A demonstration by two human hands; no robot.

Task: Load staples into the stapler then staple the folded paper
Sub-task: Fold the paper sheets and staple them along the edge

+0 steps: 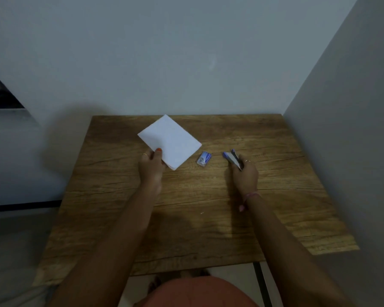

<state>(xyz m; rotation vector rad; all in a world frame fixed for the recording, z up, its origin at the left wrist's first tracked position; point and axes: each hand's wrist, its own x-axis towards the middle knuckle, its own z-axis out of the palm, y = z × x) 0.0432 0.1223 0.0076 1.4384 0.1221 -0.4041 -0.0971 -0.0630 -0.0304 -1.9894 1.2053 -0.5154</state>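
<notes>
looking down from the head cam, the left hand [150, 166] pinches the near corner of the white folded sheet of paper [170, 144], thumb on top, just above the middle of the frame on the brown wood-grain table [186, 229]. right of centre, the right hand [245, 173] has its fingers curled round the small blue and grey stapler [232, 159], whose front end points up and left. the little blue and white staple box [204, 159] lies on the table between both hands, just beside the paper's right corner, touching neither hand.
</notes>
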